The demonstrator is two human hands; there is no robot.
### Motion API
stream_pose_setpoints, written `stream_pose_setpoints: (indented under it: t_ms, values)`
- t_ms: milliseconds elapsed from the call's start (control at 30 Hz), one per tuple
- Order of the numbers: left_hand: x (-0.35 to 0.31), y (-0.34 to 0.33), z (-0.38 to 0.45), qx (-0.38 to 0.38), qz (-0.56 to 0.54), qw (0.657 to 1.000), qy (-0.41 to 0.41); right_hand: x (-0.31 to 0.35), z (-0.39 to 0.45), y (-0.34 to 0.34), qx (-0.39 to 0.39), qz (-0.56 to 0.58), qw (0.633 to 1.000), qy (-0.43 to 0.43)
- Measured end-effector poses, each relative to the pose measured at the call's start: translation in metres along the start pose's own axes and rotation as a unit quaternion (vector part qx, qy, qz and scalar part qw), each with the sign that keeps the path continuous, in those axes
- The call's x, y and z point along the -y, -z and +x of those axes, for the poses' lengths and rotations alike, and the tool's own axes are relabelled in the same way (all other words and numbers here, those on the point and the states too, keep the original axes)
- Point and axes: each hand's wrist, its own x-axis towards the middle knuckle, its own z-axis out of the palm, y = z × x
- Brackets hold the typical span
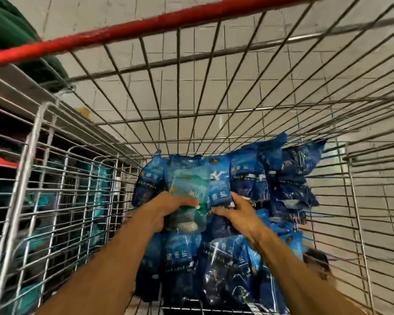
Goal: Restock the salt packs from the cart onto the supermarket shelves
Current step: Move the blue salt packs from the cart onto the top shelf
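Left hand (166,210): curled round the lower edge of a teal salt pack (188,198), which is held above the heap.
Right hand (237,214): laid on the blue salt packs (225,258), fingers spread; whether a pack is pinched cannot be told.
Blue salt packs: heaped on the floor of the wire cart (191,123).
Cart handle (132,28): red, seen at the far rim.
Floor (214,71): pale tiles, seen through the mesh.

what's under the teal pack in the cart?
The teal pack, gripped by the left hand, lies on a pile of dark blue salt packs. Whatever lies deeper in the wire cart is covered by the pile.
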Motion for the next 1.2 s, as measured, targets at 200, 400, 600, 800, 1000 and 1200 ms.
stream_pose_setpoints:
  t_ms: [200, 400, 600, 800, 1000, 1200]
  values:
    - [0.006, 0.0, -0.067, 0.068, 0.042, 0.99, -0.119, 0.024, -0.064, 0.016, 0.031, -0.011, 0.999, -0.005]
    - [-0.012, -0.006, -0.198, 0.092, 0.0, 0.967, -0.238, 0.094, -0.172, 0.036, -0.005, 0.034, 0.998, 0.055]
    - [-0.025, -0.005, -0.346, 0.013, -0.057, 0.929, -0.367, 0.164, -0.299, 0.023, -0.073, 0.08, 0.981, 0.159]
    - [-0.019, 0.011, -0.459, -0.04, -0.151, 0.862, -0.481, 0.232, -0.389, -0.009, -0.067, 0.036, 0.946, 0.314]
    - [0.003, 0.041, -0.554, -0.174, -0.208, 0.763, -0.587, 0.288, -0.449, -0.056, 0.012, -0.009, 0.893, 0.45]
    - [0.049, 0.077, -0.641, -0.33, -0.261, 0.647, -0.635, 0.34, -0.512, -0.124, 0.153, 0.007, 0.828, 0.539]
